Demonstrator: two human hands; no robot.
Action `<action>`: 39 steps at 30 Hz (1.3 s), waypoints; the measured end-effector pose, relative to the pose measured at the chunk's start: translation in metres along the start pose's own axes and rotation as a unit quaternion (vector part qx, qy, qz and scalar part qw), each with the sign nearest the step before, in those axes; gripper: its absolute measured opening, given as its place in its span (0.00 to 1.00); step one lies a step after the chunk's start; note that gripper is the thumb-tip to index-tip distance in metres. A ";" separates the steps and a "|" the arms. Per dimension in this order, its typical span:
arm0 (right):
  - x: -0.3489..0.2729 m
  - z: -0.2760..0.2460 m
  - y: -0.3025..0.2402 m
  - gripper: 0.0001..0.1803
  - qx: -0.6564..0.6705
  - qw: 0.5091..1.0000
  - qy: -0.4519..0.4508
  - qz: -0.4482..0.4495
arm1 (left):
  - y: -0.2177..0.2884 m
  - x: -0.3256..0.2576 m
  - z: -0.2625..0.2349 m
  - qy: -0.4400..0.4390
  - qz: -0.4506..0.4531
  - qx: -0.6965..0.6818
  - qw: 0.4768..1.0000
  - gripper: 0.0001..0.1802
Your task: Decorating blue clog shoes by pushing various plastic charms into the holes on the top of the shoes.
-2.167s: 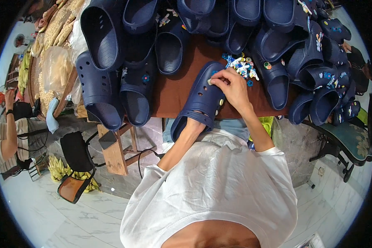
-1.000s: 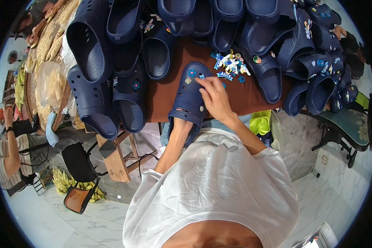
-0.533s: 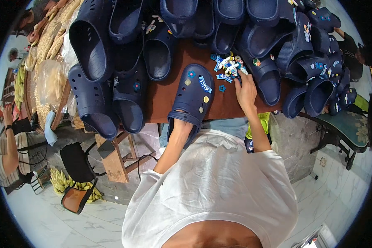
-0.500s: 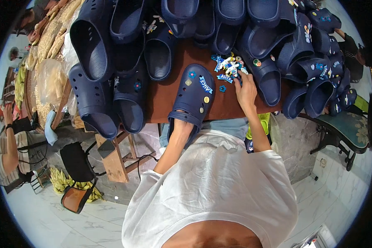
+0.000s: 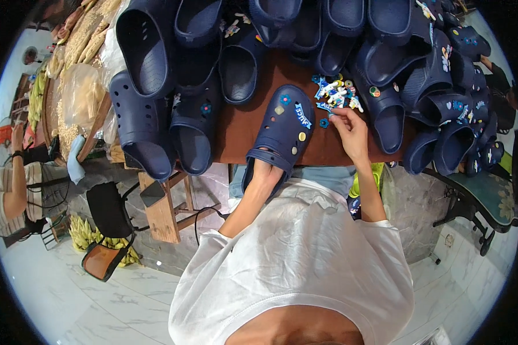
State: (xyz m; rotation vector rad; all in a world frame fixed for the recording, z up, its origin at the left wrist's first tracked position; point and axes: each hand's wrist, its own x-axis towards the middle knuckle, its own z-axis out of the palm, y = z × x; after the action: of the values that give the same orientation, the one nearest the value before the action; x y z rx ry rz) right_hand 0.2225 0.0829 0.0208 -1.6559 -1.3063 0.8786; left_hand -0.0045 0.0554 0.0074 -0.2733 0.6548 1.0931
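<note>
A navy clog (image 5: 275, 129) lies at the table's front edge, its toe pointing away from me. My left hand (image 5: 266, 172) reaches into its heel opening, with the fingers hidden inside. The clog's upper carries several shoe charms: a blue flower (image 5: 285, 99), a blue lettered banner (image 5: 303, 116), a yellow round one (image 5: 301, 137) and pale ones. To the right, a heap of charms (image 5: 338, 92) lies on the brown tabletop (image 5: 244, 129). At the heap's near edge my right hand (image 5: 351, 131) has its thumb and fingers pinched on a blue shoe charm. A loose blue flower charm (image 5: 324, 123) lies beside the fingertips.
Many navy clogs surround the work spot, including a plain one (image 5: 141, 123) at left and a charmed one (image 5: 381, 109) at right. A wooden stool (image 5: 160, 215) and a black chair (image 5: 108, 210) stand left. Other people are at both sides.
The view has shifted, so the table things appear farther right. My right hand's fingers have drawn together on a blue charm at the heap's near edge. My left hand stays inside the clog.
</note>
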 end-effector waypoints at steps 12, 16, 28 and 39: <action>-0.005 0.050 -0.073 0.08 0.061 0.989 -0.133 -0.016 | -0.018 -0.008 0.002 -0.068 0.048 0.144 0.986 0.20; -0.004 0.049 -0.078 0.08 0.030 0.991 -0.128 -0.007 | -0.021 -0.005 -0.003 -0.058 0.048 0.155 0.985 0.19; -0.006 0.043 -0.080 0.07 -0.145 0.968 -0.062 -0.196 | -0.026 -0.010 -0.005 -0.035 0.067 0.194 0.978 0.19; -0.019 0.054 -0.080 0.15 -0.337 0.873 -0.056 -0.348 | -0.017 -0.022 0.013 0.022 0.062 0.227 0.972 0.18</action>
State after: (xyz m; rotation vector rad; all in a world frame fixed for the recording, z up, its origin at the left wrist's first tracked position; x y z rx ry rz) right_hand 0.1385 0.0835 0.0723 -1.4138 -2.2641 0.0609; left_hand 0.0090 0.0382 0.0291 0.1395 0.9507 1.0258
